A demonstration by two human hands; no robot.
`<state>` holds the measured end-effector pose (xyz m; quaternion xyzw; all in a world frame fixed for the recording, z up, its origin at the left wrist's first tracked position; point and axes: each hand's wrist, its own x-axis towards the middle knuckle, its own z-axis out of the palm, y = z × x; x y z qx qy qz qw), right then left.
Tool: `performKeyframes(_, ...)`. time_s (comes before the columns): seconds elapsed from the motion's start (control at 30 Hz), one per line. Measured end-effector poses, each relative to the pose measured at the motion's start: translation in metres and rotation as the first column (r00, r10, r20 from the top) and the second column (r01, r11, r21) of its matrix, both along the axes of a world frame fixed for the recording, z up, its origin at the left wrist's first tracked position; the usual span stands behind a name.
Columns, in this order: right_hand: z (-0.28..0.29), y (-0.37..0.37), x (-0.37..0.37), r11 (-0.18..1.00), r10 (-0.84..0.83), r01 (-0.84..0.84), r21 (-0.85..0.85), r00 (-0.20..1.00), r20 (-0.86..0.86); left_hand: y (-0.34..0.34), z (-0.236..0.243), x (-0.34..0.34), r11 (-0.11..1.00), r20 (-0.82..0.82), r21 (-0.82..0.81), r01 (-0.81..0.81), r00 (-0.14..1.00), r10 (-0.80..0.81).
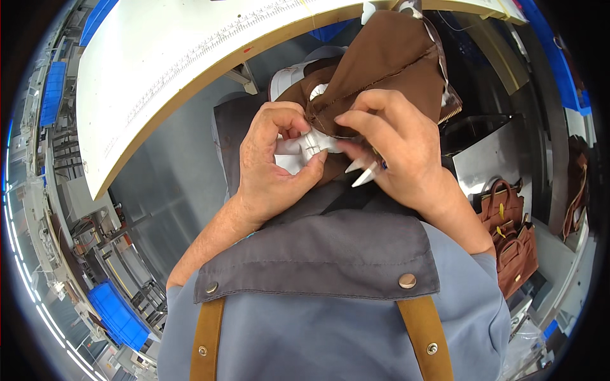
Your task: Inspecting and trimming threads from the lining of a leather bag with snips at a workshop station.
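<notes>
Beside brown cloth (391, 66), left hand (270, 149) pinches white piece (312, 146); right hand (403, 149) curled round two-pointed tool (363, 176).

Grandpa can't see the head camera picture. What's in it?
A person's left hand pinches white material beside brown fabric; the right hand holds a small tool with white points. A white, ruler-marked table lies beyond, and brown handbags are at the right.

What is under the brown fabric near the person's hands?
A white piece shows just below the near edge of the brown fabric, pinched in the left hand. Whatever lies beneath the fabric's broad panel is covered.
</notes>
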<state>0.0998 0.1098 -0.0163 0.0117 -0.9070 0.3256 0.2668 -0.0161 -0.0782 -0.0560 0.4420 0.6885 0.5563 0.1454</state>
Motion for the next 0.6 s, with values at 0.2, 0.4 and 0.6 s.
performKeyframes(0.2, -0.019, 0.017, -0.012, 0.994, 0.114, -0.112, 0.018, 0.984, -0.135, 0.009, 0.027, -0.009, 1.000, -0.060, 0.018, 0.006, 0.998, -0.005)
performKeyframes(0.4, -0.025, 0.023, -0.020, 0.971, 0.192, -0.205, -0.123, 0.976, -0.106, 0.021, 0.046, -0.017, 0.975, -0.086, -0.221, -0.025, 0.996, 0.006)
performKeyframes(0.6, -0.026, 0.023, -0.018, 0.926, 0.139, -0.121, -0.359, 0.990, 0.024, 0.020, 0.030, -0.025, 0.998, 0.473, -0.052, 0.024, 0.881, 0.004)
